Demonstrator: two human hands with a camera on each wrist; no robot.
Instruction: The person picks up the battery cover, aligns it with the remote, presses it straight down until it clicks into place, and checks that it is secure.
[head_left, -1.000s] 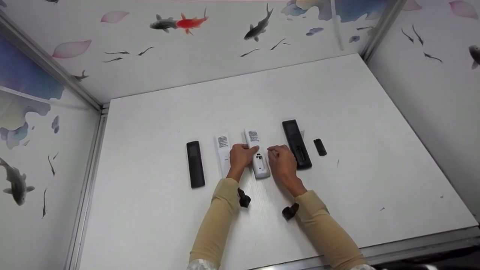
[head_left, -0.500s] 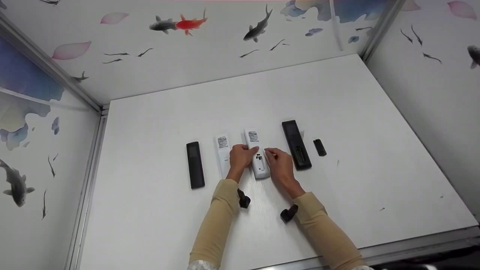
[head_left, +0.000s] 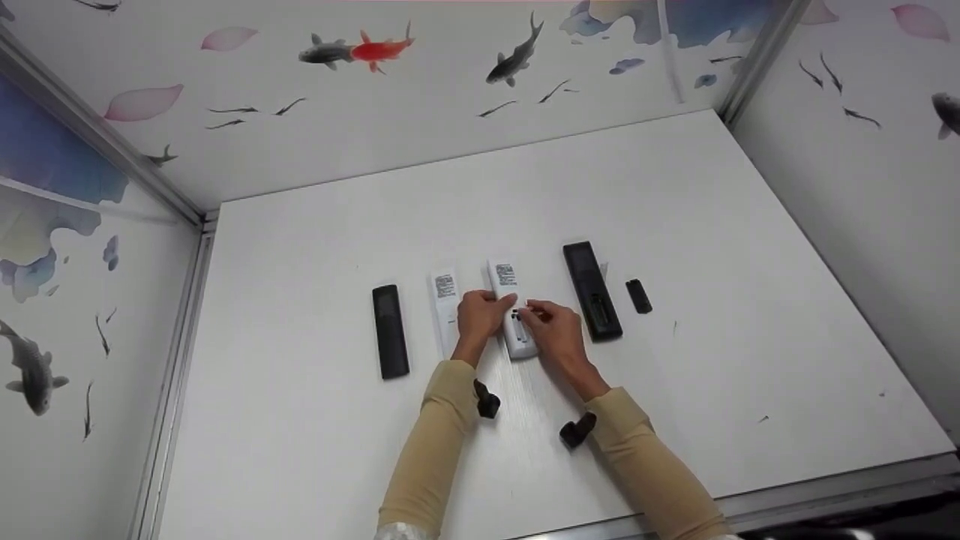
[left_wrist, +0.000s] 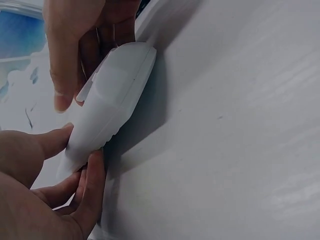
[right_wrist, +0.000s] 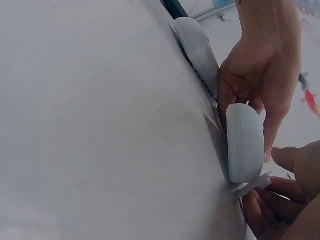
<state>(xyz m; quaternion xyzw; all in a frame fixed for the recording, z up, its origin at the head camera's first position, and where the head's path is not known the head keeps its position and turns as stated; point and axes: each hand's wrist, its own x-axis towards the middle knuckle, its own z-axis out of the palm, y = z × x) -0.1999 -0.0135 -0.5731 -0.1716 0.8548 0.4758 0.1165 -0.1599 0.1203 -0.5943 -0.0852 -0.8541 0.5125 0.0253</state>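
Note:
A white remote control (head_left: 504,277) lies back side up, its battery compartment (head_left: 519,330) uncovered. My left hand (head_left: 480,315) grips its left side, thumb on top; in the left wrist view, fingers (left_wrist: 94,185) reach underneath its edge. At the remote's right side, my right hand (head_left: 559,330) has its thumb and index fingertips over the compartment. The other fingers of that hand hold a thin white battery cover (right_wrist: 255,185), which sits right beside the remote's end in the right wrist view. The inside of the compartment is partly hidden by the right fingers.
A second white remote (head_left: 445,300) lies left of my left hand, with a black remote (head_left: 390,330) farther left. Right of my right hand is another black remote (head_left: 589,281) with an uncovered compartment, and its small black cover (head_left: 639,295) lies beside it. Printed walls surround the table.
My right hand has moved left, from beside the white remote to its battery compartment, with fingertips now over it. The left hand keeps its grip in place.

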